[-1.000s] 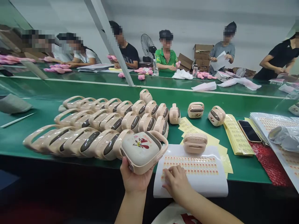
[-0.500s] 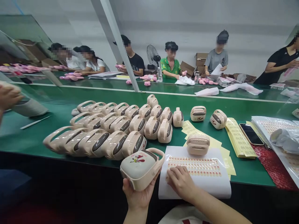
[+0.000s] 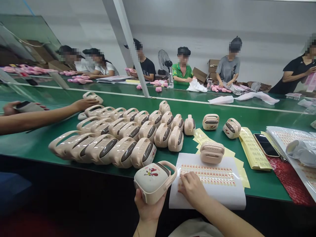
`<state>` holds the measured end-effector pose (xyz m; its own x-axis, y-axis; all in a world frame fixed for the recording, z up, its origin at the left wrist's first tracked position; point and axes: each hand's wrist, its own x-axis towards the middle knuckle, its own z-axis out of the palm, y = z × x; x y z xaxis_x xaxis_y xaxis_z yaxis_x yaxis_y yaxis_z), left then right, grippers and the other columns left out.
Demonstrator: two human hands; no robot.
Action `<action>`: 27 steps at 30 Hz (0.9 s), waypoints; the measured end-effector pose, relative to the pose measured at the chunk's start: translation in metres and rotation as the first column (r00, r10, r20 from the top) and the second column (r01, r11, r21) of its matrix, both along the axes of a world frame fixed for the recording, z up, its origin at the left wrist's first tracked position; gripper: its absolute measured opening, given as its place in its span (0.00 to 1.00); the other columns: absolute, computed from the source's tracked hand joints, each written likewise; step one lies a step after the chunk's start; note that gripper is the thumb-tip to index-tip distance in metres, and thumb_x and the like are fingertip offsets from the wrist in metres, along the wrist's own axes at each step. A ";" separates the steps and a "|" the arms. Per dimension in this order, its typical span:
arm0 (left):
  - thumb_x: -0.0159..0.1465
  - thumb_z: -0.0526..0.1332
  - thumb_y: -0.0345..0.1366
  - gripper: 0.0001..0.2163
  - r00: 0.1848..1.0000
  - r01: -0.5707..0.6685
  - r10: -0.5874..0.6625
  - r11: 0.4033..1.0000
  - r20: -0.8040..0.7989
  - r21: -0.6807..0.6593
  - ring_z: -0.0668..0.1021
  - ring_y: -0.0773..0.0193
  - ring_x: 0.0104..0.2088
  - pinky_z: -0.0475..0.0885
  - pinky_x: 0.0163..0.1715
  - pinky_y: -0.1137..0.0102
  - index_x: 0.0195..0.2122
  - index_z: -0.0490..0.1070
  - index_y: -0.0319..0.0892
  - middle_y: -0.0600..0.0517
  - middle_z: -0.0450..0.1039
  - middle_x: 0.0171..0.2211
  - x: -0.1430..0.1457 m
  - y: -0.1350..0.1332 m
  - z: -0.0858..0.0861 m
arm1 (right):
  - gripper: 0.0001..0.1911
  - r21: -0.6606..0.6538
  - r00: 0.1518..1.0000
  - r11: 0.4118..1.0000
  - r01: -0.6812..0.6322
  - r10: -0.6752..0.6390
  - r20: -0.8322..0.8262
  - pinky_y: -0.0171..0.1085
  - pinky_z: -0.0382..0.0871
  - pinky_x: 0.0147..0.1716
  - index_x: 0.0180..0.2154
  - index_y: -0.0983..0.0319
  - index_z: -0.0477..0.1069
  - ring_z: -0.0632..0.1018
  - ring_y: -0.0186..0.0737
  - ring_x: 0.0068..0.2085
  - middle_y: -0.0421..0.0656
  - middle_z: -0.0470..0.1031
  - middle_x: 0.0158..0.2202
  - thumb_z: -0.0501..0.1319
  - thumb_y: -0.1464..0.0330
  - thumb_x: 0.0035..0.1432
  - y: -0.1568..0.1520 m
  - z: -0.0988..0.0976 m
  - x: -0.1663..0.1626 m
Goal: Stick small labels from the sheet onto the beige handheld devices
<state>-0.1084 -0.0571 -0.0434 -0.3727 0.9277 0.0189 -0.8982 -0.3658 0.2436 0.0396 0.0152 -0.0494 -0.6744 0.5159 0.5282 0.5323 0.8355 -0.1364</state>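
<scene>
Casing, beige with a carry handle, sits just off the near edge of the bench, the left hand clamping its grip underneath, printed face up, likely to keep that face reachable. Right hand rests fingertips on the sticker sheet beside it; whether that grip is closed I cannot tell. Another casing seems to weigh the sheet down.

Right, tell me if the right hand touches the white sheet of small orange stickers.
Touching: head view shows the right hand with fingertips down on the white sticker sheet.
</scene>
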 end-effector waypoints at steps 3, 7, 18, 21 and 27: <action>0.60 0.54 0.48 0.23 0.999 -0.033 0.033 0.999 0.024 -0.004 0.75 0.55 0.48 0.73 0.44 0.59 0.57 0.58 0.58 0.54 0.74 0.49 -0.002 -0.001 -0.007 | 0.10 0.015 0.999 0.999 0.035 -0.034 -0.036 0.41 0.64 0.25 0.40 0.68 0.69 0.68 0.44 0.28 0.47 0.70 0.27 0.53 0.78 0.58 -0.011 -0.011 -0.011; 0.59 0.55 0.49 0.24 1.000 -0.023 0.023 1.000 0.019 0.015 0.75 0.52 0.48 0.73 0.45 0.58 0.57 0.59 0.58 0.53 0.74 0.50 0.000 -0.002 0.001 | 0.15 0.001 0.993 1.000 0.030 -0.029 -0.119 0.42 0.62 0.26 0.36 0.64 0.71 0.67 0.44 0.28 0.47 0.69 0.26 0.48 0.80 0.58 -0.016 -0.021 -0.012; 0.62 0.53 0.41 0.17 0.998 0.028 -0.040 0.977 0.052 0.213 0.74 0.52 0.50 0.70 0.49 0.60 0.51 0.69 0.45 0.45 0.75 0.48 0.038 0.000 0.025 | 0.19 -0.722 0.628 0.578 -0.380 -0.412 -0.660 0.33 0.65 0.23 0.19 0.60 0.65 0.70 0.35 0.24 0.38 0.67 0.19 0.58 0.56 0.54 -0.024 0.056 -0.005; 0.63 0.51 0.39 0.17 0.994 0.070 -0.086 0.973 0.066 0.222 0.74 0.53 0.50 0.70 0.48 0.63 0.50 0.70 0.42 0.43 0.74 0.49 0.048 0.002 0.026 | 0.20 -0.737 0.591 0.556 -0.385 -0.465 -0.660 0.34 0.64 0.23 0.16 0.60 0.63 0.67 0.34 0.22 0.37 0.65 0.18 0.60 0.54 0.50 -0.030 0.065 -0.013; 0.63 0.52 0.39 0.17 0.992 0.099 -0.111 0.977 0.056 0.186 0.75 0.54 0.49 0.70 0.48 0.66 0.50 0.71 0.39 0.41 0.74 0.48 0.056 0.003 0.027 | 0.18 -0.649 0.561 0.743 -0.165 -0.470 -0.681 0.33 0.62 0.23 0.18 0.59 0.65 0.66 0.34 0.23 0.37 0.65 0.19 0.58 0.57 0.53 -0.036 0.055 -0.017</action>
